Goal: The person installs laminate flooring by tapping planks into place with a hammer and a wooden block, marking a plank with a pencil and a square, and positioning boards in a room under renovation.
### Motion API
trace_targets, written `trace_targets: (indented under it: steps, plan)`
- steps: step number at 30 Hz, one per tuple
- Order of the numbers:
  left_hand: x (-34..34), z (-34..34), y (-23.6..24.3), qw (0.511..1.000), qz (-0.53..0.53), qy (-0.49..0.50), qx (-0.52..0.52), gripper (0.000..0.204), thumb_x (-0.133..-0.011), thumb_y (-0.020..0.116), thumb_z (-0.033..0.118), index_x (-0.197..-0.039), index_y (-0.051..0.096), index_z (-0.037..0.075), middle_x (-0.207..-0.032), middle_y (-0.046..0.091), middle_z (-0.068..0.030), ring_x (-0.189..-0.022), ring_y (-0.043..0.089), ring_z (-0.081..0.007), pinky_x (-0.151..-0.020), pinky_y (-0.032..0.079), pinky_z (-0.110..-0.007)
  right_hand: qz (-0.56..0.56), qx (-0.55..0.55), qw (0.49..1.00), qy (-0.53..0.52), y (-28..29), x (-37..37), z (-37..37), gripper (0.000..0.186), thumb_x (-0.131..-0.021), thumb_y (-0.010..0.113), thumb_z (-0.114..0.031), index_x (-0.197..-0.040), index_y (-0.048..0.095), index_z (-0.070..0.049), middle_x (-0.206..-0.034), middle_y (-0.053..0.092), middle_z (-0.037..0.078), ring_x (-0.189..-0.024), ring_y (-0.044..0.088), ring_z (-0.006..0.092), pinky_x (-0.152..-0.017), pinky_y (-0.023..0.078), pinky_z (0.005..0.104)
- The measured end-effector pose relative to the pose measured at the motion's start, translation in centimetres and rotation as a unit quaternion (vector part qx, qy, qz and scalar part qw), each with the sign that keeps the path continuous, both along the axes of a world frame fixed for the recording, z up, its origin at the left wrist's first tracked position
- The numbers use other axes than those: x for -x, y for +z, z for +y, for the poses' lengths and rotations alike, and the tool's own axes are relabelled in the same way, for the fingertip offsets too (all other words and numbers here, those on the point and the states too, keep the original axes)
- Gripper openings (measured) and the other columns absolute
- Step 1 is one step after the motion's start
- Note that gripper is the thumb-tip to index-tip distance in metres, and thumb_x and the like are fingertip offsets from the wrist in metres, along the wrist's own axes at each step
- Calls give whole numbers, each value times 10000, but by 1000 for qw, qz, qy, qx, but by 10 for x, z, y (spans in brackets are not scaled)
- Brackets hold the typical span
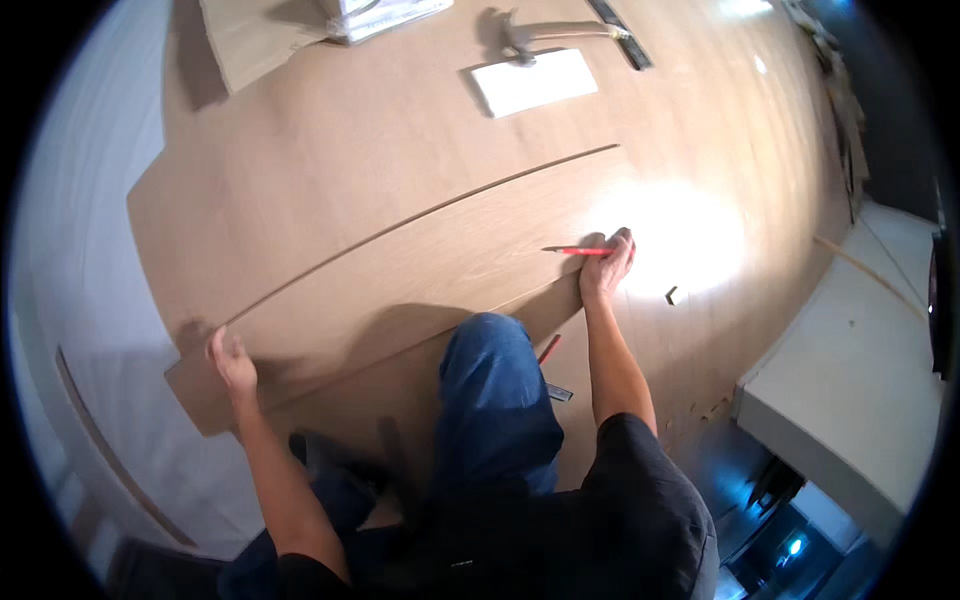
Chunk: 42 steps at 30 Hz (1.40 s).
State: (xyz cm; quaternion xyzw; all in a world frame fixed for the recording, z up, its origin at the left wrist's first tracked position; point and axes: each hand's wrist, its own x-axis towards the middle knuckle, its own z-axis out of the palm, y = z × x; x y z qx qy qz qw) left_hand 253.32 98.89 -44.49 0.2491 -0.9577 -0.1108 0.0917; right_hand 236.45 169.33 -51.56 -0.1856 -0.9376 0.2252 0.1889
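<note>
Right fingers (626, 238) hold pencil (580, 250); shirt print (461, 563) illegible

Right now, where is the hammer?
In the head view, the hammer lies near the top, right of centre, its head by the white panel, its handle by the dark bar.

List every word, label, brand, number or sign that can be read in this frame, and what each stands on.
None can be read.
Small pale mark on the black fabric shirt: too small to read.
Slim red pencil in the right hand: no lettering can be made out.
Long light-brown wood-look plank: no lettering can be made out.
</note>
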Motion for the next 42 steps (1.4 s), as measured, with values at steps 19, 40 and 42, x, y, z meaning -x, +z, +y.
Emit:
trace_targets:
  steps: [19,40,42]
  plan:
    - [-70,48,-40,932,-93,346,-46,758,-1050,299,629,-1638,218,157,-1677,93,-254,-1553,114,-387,-1237,63,-578,-17,-58,995,79,-12,-18,51,352,-1007,558,-225,-1255,481,13,-1484,442,267,-1380,420,421,-1162,328,514]
    - [-70,31,-37,936,-93,339,-8,726,-1064,287,564,-1630,231,113,-1698,118,-204,-1567,123,-348,-1239,85,-551,-15,-4,989,150,-3,-28,42,395,-1049,524,-257,-1315,439,22,-1567,317,313,-1469,319,446,-1199,280,554]
    - [-78,28,-42,931,-108,348,3,723,-1063,293,564,-1628,241,117,-1699,119,-202,-1567,129,-349,-1238,92,-550,-33,1,989,146,-3,-27,44,392,-1062,507,-263,-1324,447,22,-1594,287,287,-1505,283,413,-1225,252,528]
